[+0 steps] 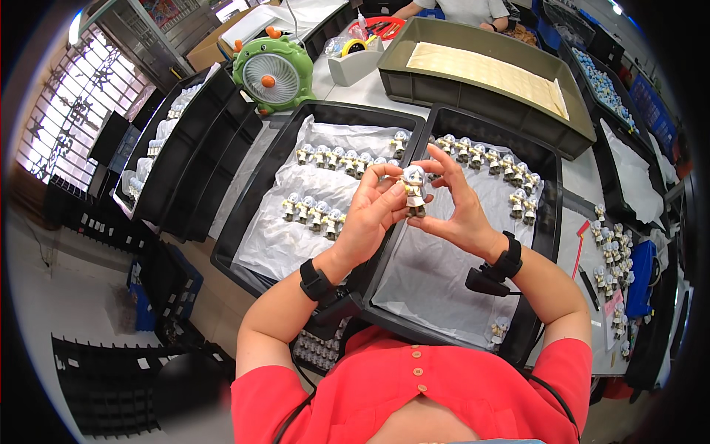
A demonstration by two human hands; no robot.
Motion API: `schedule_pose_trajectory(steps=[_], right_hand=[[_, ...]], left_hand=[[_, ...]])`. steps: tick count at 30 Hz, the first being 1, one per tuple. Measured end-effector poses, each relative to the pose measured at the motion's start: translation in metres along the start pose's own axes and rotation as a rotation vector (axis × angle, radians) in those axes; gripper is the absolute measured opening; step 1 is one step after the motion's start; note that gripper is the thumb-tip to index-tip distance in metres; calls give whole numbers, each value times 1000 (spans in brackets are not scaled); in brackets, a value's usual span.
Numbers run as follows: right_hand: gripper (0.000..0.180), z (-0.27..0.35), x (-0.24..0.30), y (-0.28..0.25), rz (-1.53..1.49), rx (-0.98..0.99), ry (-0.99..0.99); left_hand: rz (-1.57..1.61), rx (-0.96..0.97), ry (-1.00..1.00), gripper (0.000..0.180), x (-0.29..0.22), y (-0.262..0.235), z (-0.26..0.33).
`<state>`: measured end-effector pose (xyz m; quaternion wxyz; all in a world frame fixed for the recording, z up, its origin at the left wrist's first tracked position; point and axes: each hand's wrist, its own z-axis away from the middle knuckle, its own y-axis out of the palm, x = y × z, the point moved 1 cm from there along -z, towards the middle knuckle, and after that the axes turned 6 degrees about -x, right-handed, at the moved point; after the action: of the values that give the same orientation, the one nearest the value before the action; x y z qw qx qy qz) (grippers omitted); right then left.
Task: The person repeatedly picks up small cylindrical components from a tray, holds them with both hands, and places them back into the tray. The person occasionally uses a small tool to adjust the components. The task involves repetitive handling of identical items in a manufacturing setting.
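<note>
A small figurine point(415, 191) with pale hair, a white outfit and dark boots stands upright between my two hands, above the meeting edges of two black trays. My left hand point(373, 211) pinches it from the left with thumb and fingers. On the other side, my right hand point(460, 203) has its thumb near the boots and its fingers curved apart around the head; whether they touch is hard to see. Similar figurines stand in rows on white paper in the left tray point(244, 229) and along the far and right sides of the right tray point(549, 222). One figurine point(500, 329) lies near its front corner.
Behind the trays are a green animal-shaped fan point(275, 74), a grey tape dispenser point(355, 65) and a large olive bin point(473, 96). Stacked black trays point(188, 140) rise at left. More figurines point(612, 255), a red stick point(580, 248) and a blue pouch point(642, 277) lie right. Another person point(466, 11) sits opposite.
</note>
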<state>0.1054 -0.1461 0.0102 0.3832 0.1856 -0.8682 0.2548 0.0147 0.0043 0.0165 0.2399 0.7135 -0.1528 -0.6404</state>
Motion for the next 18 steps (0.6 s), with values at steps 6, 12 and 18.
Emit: schedule_pose_trajectory(steps=[6,12,18], right_hand=[[96,0,1,-1,15,2,5],[94,-1,2,-1,-4,-11,20],[85,-3,-3,2,-430,118,254]], left_hand=[[-90,-55,14,27,1,-2,1],[-106,-46,58,35,0,-2,1],[-328,-65,285,42,2,4,2]])
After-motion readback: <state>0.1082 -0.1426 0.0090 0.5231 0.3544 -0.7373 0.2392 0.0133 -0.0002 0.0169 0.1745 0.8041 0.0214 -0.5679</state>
